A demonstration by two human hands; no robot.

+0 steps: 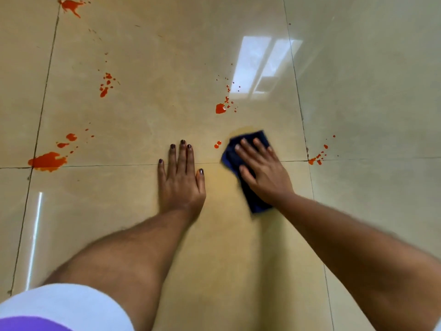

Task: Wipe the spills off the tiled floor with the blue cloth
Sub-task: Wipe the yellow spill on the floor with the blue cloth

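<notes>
My right hand [263, 172] lies flat on the dark blue cloth [255, 201], pressing it onto the glossy beige tiled floor [155, 103]. The cloth pokes out beyond my fingertips and below my palm. Two small orange-red drops [217, 144] sit just left of the cloth. My left hand [181, 180] rests flat on the floor, fingers spread, holding nothing. Orange-red spills are scattered around: a blot [220, 108] ahead of the cloth, a large puddle [47, 161] at the left, splatter [106, 86] further up and drops [318, 157] to the right.
Another splash [71, 5] lies at the top left corner. Dark grout lines [107, 165] cross the floor. A window's bright reflection [260, 65] shines on the tile ahead. A faint yellowish smear [224, 187] runs between my hands. A white and purple sleeve [59, 309] fills the bottom left.
</notes>
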